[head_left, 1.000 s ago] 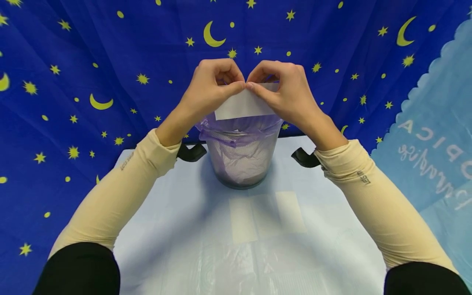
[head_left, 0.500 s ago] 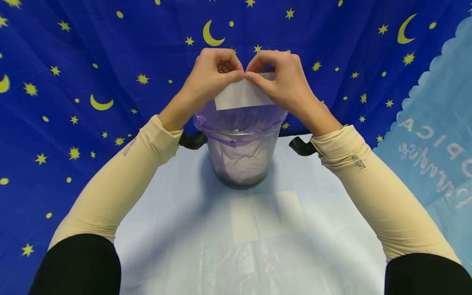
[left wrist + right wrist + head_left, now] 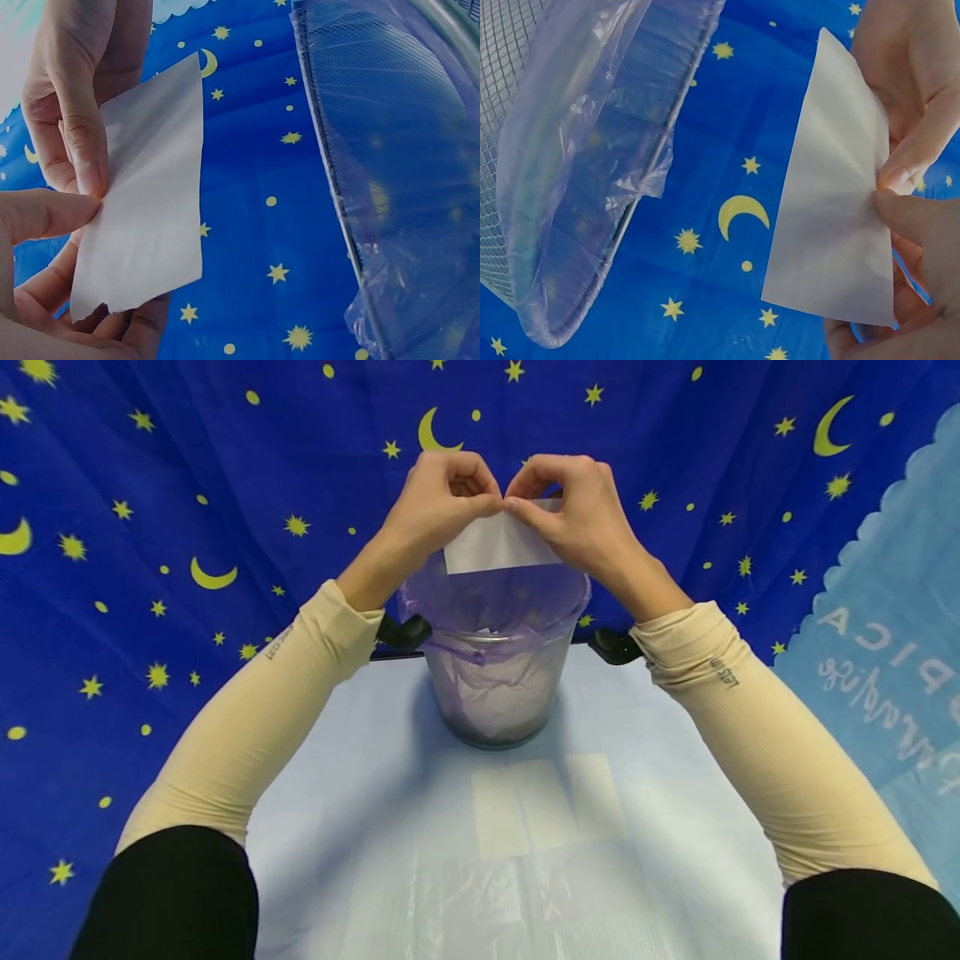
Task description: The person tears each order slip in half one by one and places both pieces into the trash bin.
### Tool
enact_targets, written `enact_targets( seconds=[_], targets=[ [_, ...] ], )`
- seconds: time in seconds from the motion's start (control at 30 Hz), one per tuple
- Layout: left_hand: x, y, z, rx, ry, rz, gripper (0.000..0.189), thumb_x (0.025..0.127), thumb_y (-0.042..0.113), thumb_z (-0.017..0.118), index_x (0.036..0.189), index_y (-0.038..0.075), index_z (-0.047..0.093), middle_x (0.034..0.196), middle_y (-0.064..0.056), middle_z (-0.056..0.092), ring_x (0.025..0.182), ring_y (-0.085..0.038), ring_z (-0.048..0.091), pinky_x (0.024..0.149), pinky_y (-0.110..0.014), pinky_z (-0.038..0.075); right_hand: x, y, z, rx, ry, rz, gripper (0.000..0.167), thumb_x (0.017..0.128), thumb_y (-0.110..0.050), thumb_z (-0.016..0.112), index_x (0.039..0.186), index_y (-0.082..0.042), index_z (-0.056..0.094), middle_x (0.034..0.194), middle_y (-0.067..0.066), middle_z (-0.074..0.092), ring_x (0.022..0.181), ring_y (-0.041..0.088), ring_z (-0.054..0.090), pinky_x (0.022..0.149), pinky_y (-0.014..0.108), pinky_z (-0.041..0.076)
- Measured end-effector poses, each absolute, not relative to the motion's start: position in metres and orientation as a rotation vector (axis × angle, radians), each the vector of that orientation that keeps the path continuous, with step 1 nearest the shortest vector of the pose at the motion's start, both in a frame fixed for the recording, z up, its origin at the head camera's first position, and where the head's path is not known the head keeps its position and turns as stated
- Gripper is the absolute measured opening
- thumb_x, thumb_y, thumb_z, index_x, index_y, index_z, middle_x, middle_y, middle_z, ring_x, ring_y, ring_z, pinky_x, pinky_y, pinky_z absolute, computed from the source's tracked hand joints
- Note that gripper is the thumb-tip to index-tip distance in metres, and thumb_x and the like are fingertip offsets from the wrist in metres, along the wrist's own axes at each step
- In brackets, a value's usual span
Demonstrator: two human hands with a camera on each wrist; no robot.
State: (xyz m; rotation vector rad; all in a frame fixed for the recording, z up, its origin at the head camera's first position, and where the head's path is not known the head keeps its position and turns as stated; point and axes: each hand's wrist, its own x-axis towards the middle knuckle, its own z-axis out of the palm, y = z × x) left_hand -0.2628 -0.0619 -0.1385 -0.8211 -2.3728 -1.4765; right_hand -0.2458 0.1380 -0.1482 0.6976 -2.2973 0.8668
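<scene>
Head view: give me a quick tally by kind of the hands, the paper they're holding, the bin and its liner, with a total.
Hands: 2 (left hand, right hand)
Held white paper: 1
Mesh bin: 1
Purple liner: 1
Total: 5

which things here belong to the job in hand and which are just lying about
In the job:
paper, pinched by left grip and right grip
probably the bin and purple liner, apart from the paper

Just about:
pale rectangles on the table, untouched
starry curtain
light-blue cloth
</scene>
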Motion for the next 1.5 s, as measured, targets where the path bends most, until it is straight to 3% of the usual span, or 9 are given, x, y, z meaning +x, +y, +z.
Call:
enact_targets(
  seconds=[0.33, 0.73, 1.03, 1.5],
  targets=[
    [-0.260, -0.058, -0.139, -0.843, -2.366, -1.555, 0.009, 0.094, 0.002, 0.073, 0.085, 0.003, 0.073, 0.076, 0.000, 0.066, 0.073, -0.015, 0.057, 0.073, -0.027, 0.043, -0.241, 0.145, -0.154, 0.690, -2.265, 0.866, 0.022, 0.099, -0.030, 0.077, 0.100, -0.009, 0.081, 0.099, 0.003, 0.077, 0.098, 0.006, 0.065, 0.085, 0.017, 0.049],
    [-0.257, -0.054, -0.141, -0.858, -2.390, -1.588, 0.010, 0.094, 0.001, 0.071, 0.084, 0.002, 0.073, 0.074, 0.001, 0.063, 0.080, -0.017, 0.054, 0.073, -0.029, 0.040, -0.237, 0.150, -0.162, 0.740, -2.192, 0.883, 0.022, 0.099, -0.029, 0.077, 0.097, -0.008, 0.080, 0.096, 0.005, 0.076, 0.093, 0.007, 0.061, 0.082, 0.019, 0.045],
    [-0.256, -0.054, -0.148, -0.845, -2.414, -1.603, 0.006, 0.093, 0.003, 0.071, 0.089, 0.001, 0.074, 0.076, 0.000, 0.063, 0.076, -0.016, 0.052, 0.067, -0.027, 0.039, -0.230, 0.150, -0.164, 0.780, -2.135, 0.957, 0.022, 0.098, -0.028, 0.078, 0.096, -0.006, 0.081, 0.095, 0.003, 0.078, 0.093, 0.004, 0.062, 0.085, 0.019, 0.049],
    [-0.261, -0.054, -0.155, -0.854, -2.502, -1.537, 0.008, 0.096, 0.009, 0.070, 0.092, 0.003, 0.074, 0.080, -0.004, 0.065, 0.079, -0.018, 0.054, 0.072, -0.029, 0.044, -0.217, 0.151, -0.158, 0.824, -2.119, 1.003, 0.019, 0.097, -0.025, 0.079, 0.097, -0.006, 0.081, 0.096, 0.002, 0.079, 0.093, 0.003, 0.067, 0.081, 0.018, 0.053]
  ],
)
